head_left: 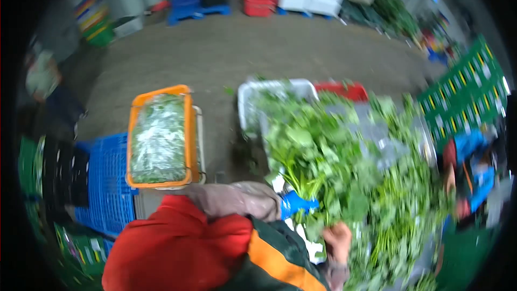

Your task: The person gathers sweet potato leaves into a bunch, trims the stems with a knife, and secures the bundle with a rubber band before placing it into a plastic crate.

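In the head view my left hand (299, 205), in a blue glove, is closed round the stems of a bunch of leafy greens (304, 167). The bunch's leaves spread up and away over the work surface. My bare right hand (337, 238) is just below and to the right, beside the lower leaves. Its fingers look curled, but blur hides whether anything is in them. More long-stemmed greens (396, 215) lie heaped to the right of both hands.
A white crate (249, 109) and a red crate (355, 92) stand beyond the greens. An orange crate (131, 145) of wrapped greens is at left, near a blue crate (105, 183). Green crates (463, 94) stand at right by a co-worker (476, 170); another person (46, 78) stands far left.
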The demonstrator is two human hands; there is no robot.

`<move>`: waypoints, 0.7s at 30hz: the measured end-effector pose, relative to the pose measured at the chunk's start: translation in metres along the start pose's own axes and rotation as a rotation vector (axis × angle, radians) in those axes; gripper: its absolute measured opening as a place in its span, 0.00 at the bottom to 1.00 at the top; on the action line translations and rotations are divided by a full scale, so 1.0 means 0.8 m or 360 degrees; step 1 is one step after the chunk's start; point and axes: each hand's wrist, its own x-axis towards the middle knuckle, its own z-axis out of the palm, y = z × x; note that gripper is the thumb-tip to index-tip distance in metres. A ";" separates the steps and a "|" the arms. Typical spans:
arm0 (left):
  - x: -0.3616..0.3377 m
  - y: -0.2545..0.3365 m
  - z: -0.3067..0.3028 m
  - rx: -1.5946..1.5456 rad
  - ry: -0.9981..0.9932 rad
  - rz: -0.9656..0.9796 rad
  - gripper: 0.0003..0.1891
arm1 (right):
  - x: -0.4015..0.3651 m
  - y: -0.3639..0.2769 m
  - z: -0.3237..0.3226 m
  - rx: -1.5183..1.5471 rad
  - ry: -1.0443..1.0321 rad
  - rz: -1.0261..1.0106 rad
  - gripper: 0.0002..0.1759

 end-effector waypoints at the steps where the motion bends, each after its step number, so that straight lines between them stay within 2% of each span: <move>1: 0.025 -0.027 -0.017 0.0113 -0.0074 0.0121 0.09 | -0.013 0.003 -0.021 0.0134 0.0007 -0.0110 0.06; 2: 0.009 -0.002 -0.007 0.0087 -0.0080 -0.0065 0.10 | -0.011 0.001 -0.027 -0.0129 0.0152 -0.0280 0.05; 3: -0.009 0.031 0.004 0.0314 -0.0109 -0.0270 0.14 | -0.008 -0.002 -0.033 -0.0404 0.0327 -0.0424 0.11; 4: 0.004 -0.001 0.001 0.0120 -0.0155 -0.0241 0.11 | 0.009 -0.001 -0.056 -0.1535 0.0073 -0.0721 0.18; 5: -0.001 0.006 0.008 0.0007 -0.0157 -0.0241 0.10 | 0.021 -0.027 -0.017 -0.1717 0.0205 -0.0323 0.18; 6: 0.043 -0.063 -0.008 -0.0090 -0.0108 -0.0326 0.08 | 0.025 -0.053 0.027 -0.1893 0.0351 0.0092 0.18; 7: 0.036 -0.048 -0.009 -0.0005 -0.0174 -0.0331 0.08 | 0.032 -0.049 0.046 -0.1930 0.0395 -0.0070 0.18; 8: 0.025 -0.028 0.000 0.0083 -0.0244 -0.0339 0.07 | 0.070 0.023 0.003 -0.0781 0.0262 0.0091 0.24; 10: 0.006 0.002 0.016 0.0129 -0.0004 -0.0428 0.05 | 0.090 0.013 0.039 -0.0585 0.0252 0.0101 0.31; 11: 0.035 -0.045 -0.001 0.0211 -0.0079 -0.0352 0.07 | 0.101 0.018 0.044 -0.0606 0.0251 0.0210 0.31; 14: 0.037 -0.051 -0.012 0.0004 -0.0184 -0.0407 0.08 | 0.115 0.028 0.043 -0.0699 0.0111 0.0302 0.22; 17: 0.036 -0.054 -0.012 -0.0150 -0.0209 -0.0445 0.09 | 0.097 0.015 0.054 -0.0423 0.0290 0.0205 0.16; 18: 0.037 -0.054 -0.013 -0.0187 -0.0215 -0.0450 0.10 | 0.094 0.016 0.045 -0.0193 0.0395 0.0165 0.09; 20: 0.037 -0.058 -0.015 -0.0237 -0.0217 -0.0472 0.10 | 0.068 -0.005 0.027 -0.0793 0.0448 -0.0088 0.18; 21: 0.046 -0.067 -0.020 -0.0201 -0.0279 -0.0525 0.12 | 0.049 -0.035 0.043 -0.0936 0.0553 -0.0150 0.17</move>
